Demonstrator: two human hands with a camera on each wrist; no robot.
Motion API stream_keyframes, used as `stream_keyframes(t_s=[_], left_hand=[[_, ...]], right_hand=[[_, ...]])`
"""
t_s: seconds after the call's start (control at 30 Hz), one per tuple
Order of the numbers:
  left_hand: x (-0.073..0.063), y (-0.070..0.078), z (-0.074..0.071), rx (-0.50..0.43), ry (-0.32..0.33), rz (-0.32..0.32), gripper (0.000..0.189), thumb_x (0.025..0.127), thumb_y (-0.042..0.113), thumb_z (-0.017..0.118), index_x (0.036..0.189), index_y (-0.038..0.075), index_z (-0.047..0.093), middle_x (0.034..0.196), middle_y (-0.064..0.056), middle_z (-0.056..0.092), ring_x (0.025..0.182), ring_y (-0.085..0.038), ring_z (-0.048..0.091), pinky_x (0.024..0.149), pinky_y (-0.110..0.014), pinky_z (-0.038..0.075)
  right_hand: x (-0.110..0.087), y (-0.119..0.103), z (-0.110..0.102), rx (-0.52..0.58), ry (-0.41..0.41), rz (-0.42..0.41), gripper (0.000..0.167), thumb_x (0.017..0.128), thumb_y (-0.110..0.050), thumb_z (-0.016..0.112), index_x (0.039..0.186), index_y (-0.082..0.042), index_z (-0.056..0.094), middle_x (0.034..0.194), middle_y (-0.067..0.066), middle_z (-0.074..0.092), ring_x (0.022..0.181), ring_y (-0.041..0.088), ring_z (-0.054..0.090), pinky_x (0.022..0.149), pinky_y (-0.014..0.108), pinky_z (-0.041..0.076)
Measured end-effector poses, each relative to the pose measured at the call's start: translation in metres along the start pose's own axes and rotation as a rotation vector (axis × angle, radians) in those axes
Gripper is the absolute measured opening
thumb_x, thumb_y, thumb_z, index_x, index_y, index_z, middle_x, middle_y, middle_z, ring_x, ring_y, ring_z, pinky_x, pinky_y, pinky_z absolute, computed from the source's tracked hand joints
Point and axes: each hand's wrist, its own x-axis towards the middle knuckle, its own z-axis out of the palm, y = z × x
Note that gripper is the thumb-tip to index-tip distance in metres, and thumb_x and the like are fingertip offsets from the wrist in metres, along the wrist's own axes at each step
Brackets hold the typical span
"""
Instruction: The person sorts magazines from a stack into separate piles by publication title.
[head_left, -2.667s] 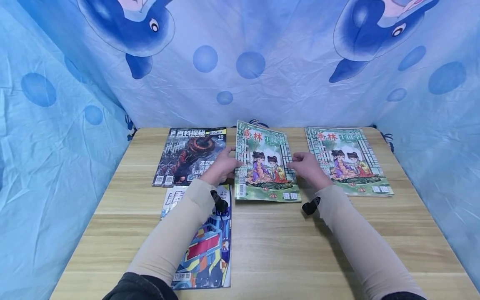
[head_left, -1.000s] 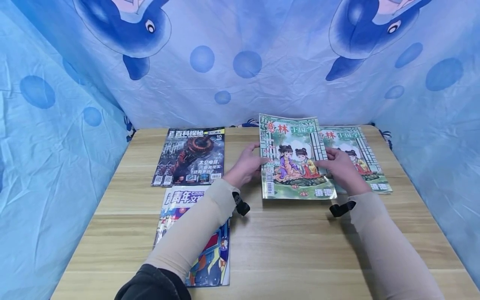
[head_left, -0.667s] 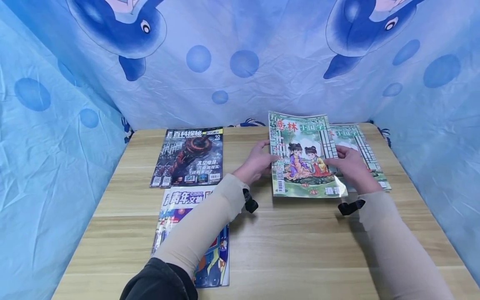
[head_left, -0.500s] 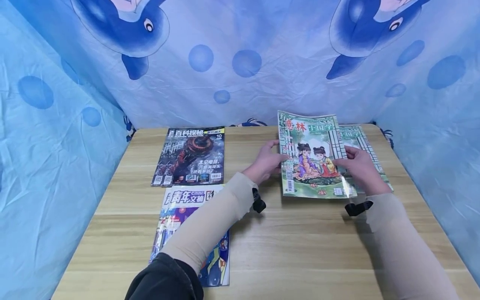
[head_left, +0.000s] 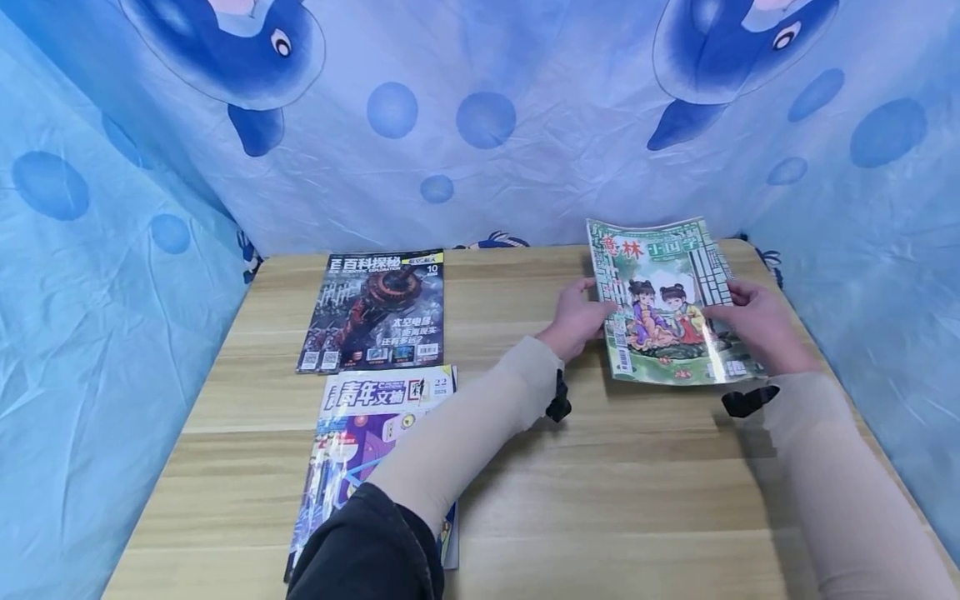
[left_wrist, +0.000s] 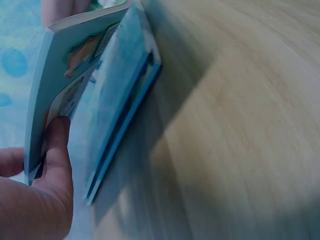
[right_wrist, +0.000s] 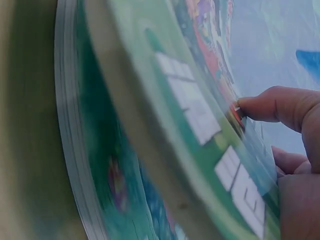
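A green magazine point(head_left: 656, 267) with two cartoon children on its cover is held by its two side edges. My left hand point(head_left: 576, 319) pinches its left edge, thumb on the cover and fingers beneath. At the right edge, my right hand point(head_left: 765, 327) pinches it the same way. Below it lie more green magazines point(left_wrist: 112, 105), mostly covered in the head view. Both wrist views show a gap between the held magazine and the lower magazines point(right_wrist: 97, 170), so it is raised and tilted above them.
A dark science magazine point(head_left: 375, 308) lies at the table's back left, overlapping another. In front of it, a colourful youth magazine point(head_left: 375, 400) lies partly under my left forearm. Blue curtains point(head_left: 480, 200) enclose the wooden table point(head_left: 600, 500) at the back and sides.
Both hands have carried the green magazine from the middle of the table rightward, over the matching magazines at the right. The left forearm now crosses more of the youth magazine.
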Motion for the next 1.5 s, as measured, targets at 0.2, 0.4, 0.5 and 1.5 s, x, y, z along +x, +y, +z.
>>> stream_keyframes(t_s=[0.2,0.4,0.5,1.5], left_hand=[[0.007,-0.004,0.025,0.097,0.014,0.022,0.065,0.086,-0.008,0.069,0.146,0.011,0.052,0.085,-0.001,0.059,0.055,-0.011,0.045,0.060,-0.029,0.048],[0.010,-0.007,0.039,0.117,-0.042,0.024,0.070,0.087,-0.010,0.066,0.151,0.015,0.049,0.065,0.003,0.046,0.051,-0.009,0.040,0.049,-0.022,0.037],[0.011,-0.011,0.044,0.142,-0.044,0.024,0.071,0.086,-0.011,0.066,0.151,0.013,0.049,0.083,-0.001,0.060,0.059,-0.010,0.048,0.054,-0.023,0.044],[0.020,-0.019,0.059,0.833,-0.073,0.126,0.012,0.090,0.009,0.073,0.085,0.008,0.062,0.076,-0.002,0.058,0.063,-0.014,0.055,0.050,-0.024,0.047]], right_hand=[[0.007,0.010,-0.017,-0.022,0.041,0.027,0.085,0.096,-0.032,0.072,0.158,0.002,0.024,0.144,0.027,0.046,0.114,0.026,0.053,0.074,0.018,0.052],[0.013,0.019,-0.031,-0.039,0.039,0.017,0.083,0.098,-0.027,0.071,0.159,0.002,0.023,0.142,0.026,0.045,0.106,0.021,0.054,0.073,0.021,0.054],[0.014,0.021,-0.036,-0.058,0.028,0.012,0.083,0.097,-0.023,0.071,0.158,0.004,0.022,0.142,0.029,0.045,0.106,0.024,0.054,0.073,0.022,0.055],[0.029,0.043,-0.048,-0.190,0.045,0.084,0.081,0.094,-0.026,0.074,0.153,0.010,0.031,0.146,0.037,0.040,0.127,0.049,0.043,0.103,0.060,0.038]])
